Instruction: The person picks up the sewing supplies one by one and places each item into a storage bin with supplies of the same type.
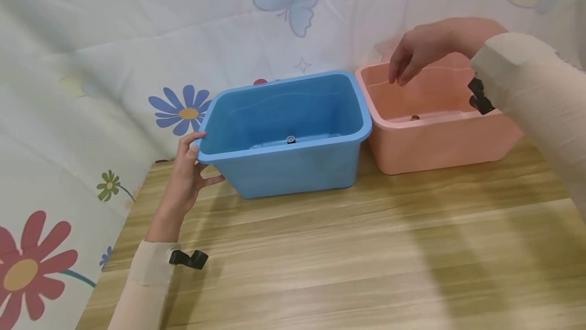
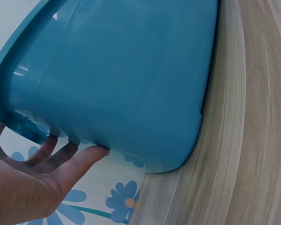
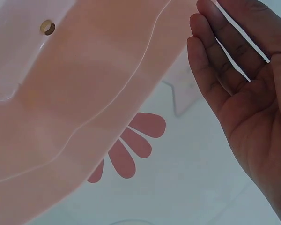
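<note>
A blue plastic bin [image 1: 297,170] stands on the table, its left end gripped at the rim by my left hand [image 1: 185,172]. In the left wrist view, several fingertips [image 2: 96,152] touch the bin's outer wall below the lip. My right hand [image 1: 428,42] hovers over the back of a pink bin [image 1: 444,144], fingers loosely bent downward with no object visible in them. On the pink bin's floor lies a small gold-coloured ring [image 3: 48,27]. A small dark round piece with a silvery top [image 1: 290,140] sits inside the blue bin, partly hidden by the front rim.
The bins stand side by side, rims touching or nearly so, against a white curtain [image 1: 183,25] printed with flowers and a butterfly. Wood-grain tabletop [image 1: 329,259] stretches in front of them. Each sleeve carries a black clip-like mount [image 1: 188,259].
</note>
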The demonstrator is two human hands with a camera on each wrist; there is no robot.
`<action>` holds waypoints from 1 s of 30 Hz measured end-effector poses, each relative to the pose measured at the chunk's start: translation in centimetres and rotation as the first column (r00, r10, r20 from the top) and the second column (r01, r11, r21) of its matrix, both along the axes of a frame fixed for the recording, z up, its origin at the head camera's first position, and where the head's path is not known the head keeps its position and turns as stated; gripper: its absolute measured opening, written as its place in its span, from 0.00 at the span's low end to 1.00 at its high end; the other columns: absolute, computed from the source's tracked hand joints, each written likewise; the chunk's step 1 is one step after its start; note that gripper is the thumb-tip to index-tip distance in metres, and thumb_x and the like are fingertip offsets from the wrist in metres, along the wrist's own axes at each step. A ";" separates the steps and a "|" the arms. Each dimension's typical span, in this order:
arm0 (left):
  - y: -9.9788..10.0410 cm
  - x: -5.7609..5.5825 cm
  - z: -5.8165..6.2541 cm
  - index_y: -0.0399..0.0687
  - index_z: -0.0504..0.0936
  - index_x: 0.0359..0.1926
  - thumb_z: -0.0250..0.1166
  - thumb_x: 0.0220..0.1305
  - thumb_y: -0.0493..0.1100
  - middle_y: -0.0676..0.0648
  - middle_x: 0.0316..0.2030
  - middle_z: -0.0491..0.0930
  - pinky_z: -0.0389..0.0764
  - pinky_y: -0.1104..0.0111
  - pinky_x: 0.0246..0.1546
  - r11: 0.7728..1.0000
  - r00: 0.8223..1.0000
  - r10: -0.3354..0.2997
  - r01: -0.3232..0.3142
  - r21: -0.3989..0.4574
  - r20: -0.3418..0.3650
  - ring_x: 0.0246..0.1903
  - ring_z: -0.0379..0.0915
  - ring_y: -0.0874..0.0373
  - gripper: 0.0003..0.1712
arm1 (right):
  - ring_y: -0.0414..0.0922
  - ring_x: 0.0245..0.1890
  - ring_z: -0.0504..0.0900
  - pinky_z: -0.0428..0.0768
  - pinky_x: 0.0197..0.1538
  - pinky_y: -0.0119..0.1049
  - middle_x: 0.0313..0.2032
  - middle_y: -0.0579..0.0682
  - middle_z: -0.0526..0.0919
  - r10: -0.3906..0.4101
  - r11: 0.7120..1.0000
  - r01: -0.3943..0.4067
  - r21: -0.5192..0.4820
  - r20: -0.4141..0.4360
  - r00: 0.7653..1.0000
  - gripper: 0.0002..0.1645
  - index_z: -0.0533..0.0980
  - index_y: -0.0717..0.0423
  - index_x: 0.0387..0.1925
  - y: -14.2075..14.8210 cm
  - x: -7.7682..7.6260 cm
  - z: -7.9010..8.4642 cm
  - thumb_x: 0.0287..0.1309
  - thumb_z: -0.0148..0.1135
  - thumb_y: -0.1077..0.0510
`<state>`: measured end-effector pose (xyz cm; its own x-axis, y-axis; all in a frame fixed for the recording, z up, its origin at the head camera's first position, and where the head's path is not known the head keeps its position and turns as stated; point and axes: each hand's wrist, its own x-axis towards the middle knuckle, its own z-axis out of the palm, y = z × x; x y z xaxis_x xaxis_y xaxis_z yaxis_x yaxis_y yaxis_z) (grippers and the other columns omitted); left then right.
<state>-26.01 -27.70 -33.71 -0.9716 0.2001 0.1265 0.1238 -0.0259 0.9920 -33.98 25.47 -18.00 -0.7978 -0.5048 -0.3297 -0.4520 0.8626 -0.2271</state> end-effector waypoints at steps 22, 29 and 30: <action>0.0 0.2 -0.1 0.67 0.63 0.67 0.52 0.76 0.59 0.48 0.74 0.50 0.85 0.50 0.39 1.000 1.000 0.007 -0.007 0.008 0.002 0.71 0.55 0.33 0.23 | 0.64 0.58 0.77 0.75 0.59 0.63 0.59 0.62 0.80 -0.055 0.996 0.031 -0.087 -0.286 0.957 0.25 0.76 0.54 0.65 -0.8 6.7 -0.3 0.70 0.62 0.50; 0.1 0.2 -0.1 0.67 0.63 0.67 0.54 0.74 0.60 0.48 0.74 0.50 0.86 0.50 0.39 1.000 1.000 0.011 -0.011 0.016 -0.003 0.71 0.55 0.34 0.25 | 0.52 0.39 0.85 0.81 0.42 0.54 0.51 0.59 0.86 -0.101 0.983 0.002 -0.182 -0.537 0.838 0.22 0.79 0.54 0.61 -1.3 11.6 -2.7 0.67 0.66 0.56; 0.1 0.2 -0.1 0.67 0.63 0.67 0.54 0.74 0.61 0.48 0.74 0.50 0.86 0.50 0.39 1.000 1.000 0.013 -0.013 0.016 -0.003 0.71 0.55 0.34 0.25 | 0.51 0.37 0.86 0.83 0.41 0.52 0.49 0.58 0.86 -0.095 0.977 -0.035 -0.209 -0.581 0.808 0.22 0.80 0.55 0.59 -1.4 12.3 -3.4 0.64 0.69 0.58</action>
